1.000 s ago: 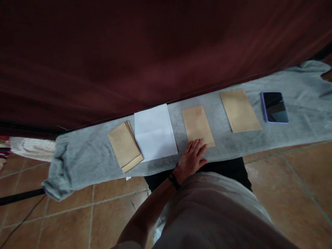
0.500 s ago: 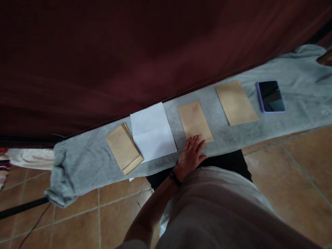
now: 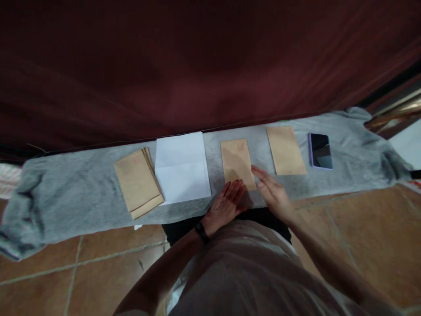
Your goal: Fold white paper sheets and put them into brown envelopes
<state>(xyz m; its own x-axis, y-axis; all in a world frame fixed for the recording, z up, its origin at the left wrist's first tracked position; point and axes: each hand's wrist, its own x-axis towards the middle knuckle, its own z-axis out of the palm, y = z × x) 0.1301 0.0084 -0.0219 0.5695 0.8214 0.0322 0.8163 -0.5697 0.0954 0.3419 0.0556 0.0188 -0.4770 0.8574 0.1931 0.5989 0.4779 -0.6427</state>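
Observation:
A brown paper envelope (image 3: 237, 159) with a faint reddish mark near its top lies flat in front of me. My left hand (image 3: 226, 202), with a dark band at the wrist, rests its spread fingers on the envelope's near edge. At the envelope's right side is my right hand (image 3: 271, 191), fingers stretched out and fingertips at the edge; nothing is in its grasp. Left of the envelope lie white paper sheets (image 3: 183, 169) with a crease across the middle. Another brown envelope (image 3: 287, 151) lies to the right.
A stack of brown envelopes (image 3: 137, 182) lies at the left, touching the white sheets. A phone (image 3: 320, 151) with a purple edge lies at the right. Grey cloth (image 3: 82, 193) covers the narrow surface. A dark red curtain-like sheet (image 3: 204, 66) rises behind; tiled floor (image 3: 108, 259) shows below.
My right hand has come into view and reached the envelope's right edge. My left hand stays on the envelope's near edge. The camera view has turned and shifted a little.

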